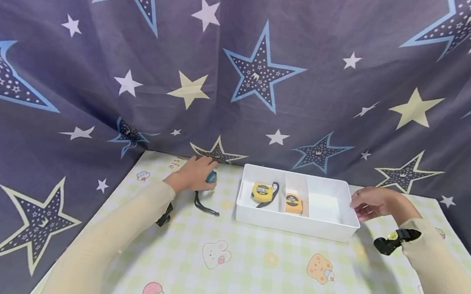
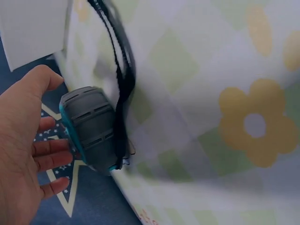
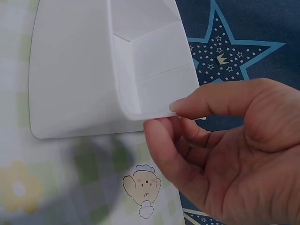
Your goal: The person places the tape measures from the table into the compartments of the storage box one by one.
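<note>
In the head view, my left hand (image 1: 194, 174) is at a teal and grey tape measure (image 1: 211, 177) with a black wrist strap, left of a white divided box (image 1: 292, 222). The left wrist view shows the fingers of the left hand (image 2: 28, 140) spread beside the teal side of the tape measure (image 2: 91, 126), the thumb apart from it. My right hand (image 3: 225, 136) pinches the rim at the box's right end between thumb and fingers. A yellow tape measure (image 1: 262, 192) with a black strap lies in the left compartment, and an orange tape measure (image 1: 293, 203) in the middle one.
The table carries a green and white checked cloth (image 1: 245, 285) with cartoon prints. Behind it and at the sides hangs a dark star-patterned curtain (image 1: 311, 102). A black wrist strap with a device (image 1: 396, 240) is on the right wrist.
</note>
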`<state>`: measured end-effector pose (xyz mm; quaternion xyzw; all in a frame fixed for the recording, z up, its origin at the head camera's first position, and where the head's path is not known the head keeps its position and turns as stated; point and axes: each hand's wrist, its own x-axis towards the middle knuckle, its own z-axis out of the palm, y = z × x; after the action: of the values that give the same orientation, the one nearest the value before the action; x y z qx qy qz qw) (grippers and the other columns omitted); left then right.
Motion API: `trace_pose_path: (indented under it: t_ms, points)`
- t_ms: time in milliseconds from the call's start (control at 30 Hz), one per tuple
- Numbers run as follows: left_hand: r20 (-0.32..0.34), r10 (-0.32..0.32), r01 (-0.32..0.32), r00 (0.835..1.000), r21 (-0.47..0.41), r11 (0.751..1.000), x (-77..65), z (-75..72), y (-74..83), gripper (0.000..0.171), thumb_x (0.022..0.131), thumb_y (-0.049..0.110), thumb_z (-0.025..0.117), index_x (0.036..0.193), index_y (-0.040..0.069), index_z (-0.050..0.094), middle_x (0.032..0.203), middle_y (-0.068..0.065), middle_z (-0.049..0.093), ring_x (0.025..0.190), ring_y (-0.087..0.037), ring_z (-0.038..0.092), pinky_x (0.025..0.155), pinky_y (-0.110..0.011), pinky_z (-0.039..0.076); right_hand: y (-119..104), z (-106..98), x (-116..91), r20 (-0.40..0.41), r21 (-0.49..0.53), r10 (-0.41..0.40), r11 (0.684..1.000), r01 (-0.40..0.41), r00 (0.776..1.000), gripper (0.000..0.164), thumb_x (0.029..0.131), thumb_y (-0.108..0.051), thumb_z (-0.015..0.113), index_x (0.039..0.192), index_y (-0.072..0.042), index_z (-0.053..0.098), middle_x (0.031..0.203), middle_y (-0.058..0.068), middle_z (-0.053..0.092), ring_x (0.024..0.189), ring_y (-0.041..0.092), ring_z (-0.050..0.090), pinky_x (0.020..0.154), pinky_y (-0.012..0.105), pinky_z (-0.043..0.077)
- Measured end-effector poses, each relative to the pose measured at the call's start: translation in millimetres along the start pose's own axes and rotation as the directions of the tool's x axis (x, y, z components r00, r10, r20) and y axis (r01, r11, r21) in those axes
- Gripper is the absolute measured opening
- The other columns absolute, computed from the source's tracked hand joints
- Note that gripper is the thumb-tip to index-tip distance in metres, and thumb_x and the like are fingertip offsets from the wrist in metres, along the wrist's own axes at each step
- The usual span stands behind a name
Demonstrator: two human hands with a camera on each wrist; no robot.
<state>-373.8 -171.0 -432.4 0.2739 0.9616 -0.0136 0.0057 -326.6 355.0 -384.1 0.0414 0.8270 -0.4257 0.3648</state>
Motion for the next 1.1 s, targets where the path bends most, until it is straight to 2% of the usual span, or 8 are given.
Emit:
trace_pose_path:
  t_ms: [67, 200, 467, 733, 1100]
  points:
    - [0.0, -0.005, 0.005, 1.0, 0.008, 1.0, -1.3, 2.4, 0.5, 0.066, 0.095, 0.045, 0.06, 0.149, 0.01, 0.047, 0.14, -0.016, 0.052, 0.132, -0.035, 0.049, 0.112, -0.064, 0.036, 0.3, 0.0, 0.2, 0.004, 0.005, -0.002, 1.0, 0.002, 1.0, 0.001, 0.095, -0.007, 0.054, 0.095, -0.007, 0.053, 0.081, 0.001, 0.056, 0.076, 0.011, 0.058, 0.074, 0.025, 0.058]
    - [0.002, -0.036, 0.036, 0.999, 0.029, 0.999, -2.0, 5.5, 0.5, 0.067, 0.096, 0.045, 0.061, 0.15, 0.009, 0.045, 0.141, -0.017, 0.051, 0.134, -0.036, 0.048, 0.113, -0.064, 0.036, 1.2, -0.2, 1.9, 0.005, 0.009, 0.0, 1.0, 0.0, 1.0, 0.004, 0.095, -0.006, 0.053, 0.093, -0.01, 0.054, 0.082, 0.001, 0.056, 0.076, 0.01, 0.059, 0.074, 0.025, 0.058]
    - [0.0, -0.069, 0.068, 0.998, 0.079, 0.995, -0.8, 10.6, -0.8, 0.067, 0.097, 0.047, 0.056, 0.15, 0.008, 0.043, 0.142, -0.02, 0.049, 0.134, -0.038, 0.048, 0.111, -0.063, 0.037, 0.7, 3.0, 5.6, -0.038, -0.009, 0.031, 0.999, -0.031, 0.999, 0.005, 0.091, -0.007, 0.052, 0.087, -0.009, 0.055, 0.082, 0.001, 0.054, 0.075, 0.011, 0.058, 0.072, 0.024, 0.058]
    - [0.018, -0.123, 0.122, 0.992, 0.061, 0.991, -0.7, 13.0, -0.3, 0.074, 0.097, 0.052, 0.055, 0.154, 0.008, 0.039, 0.152, -0.025, 0.043, 0.14, -0.042, 0.044, 0.114, -0.063, 0.035, -1.5, 4.4, 4.8, -0.063, -0.039, 0.048, 0.998, -0.05, 0.997, 0.003, 0.089, -0.007, 0.052, 0.087, -0.007, 0.054, 0.085, 0.002, 0.053, 0.075, 0.012, 0.058, 0.072, 0.025, 0.059]
    - [0.015, -0.135, 0.135, 0.991, 0.018, 0.991, 0.4, 11.5, -2.2, 0.071, 0.095, 0.051, 0.054, 0.152, 0.009, 0.041, 0.137, -0.022, 0.053, 0.124, -0.039, 0.053, 0.105, -0.058, 0.043, -7.1, 3.9, 2.8, -0.06, -0.053, 0.054, 0.997, -0.058, 0.997, 0.004, 0.09, -0.004, 0.052, 0.088, -0.006, 0.054, 0.083, 0.003, 0.053, 0.072, 0.013, 0.06, 0.071, 0.025, 0.059]
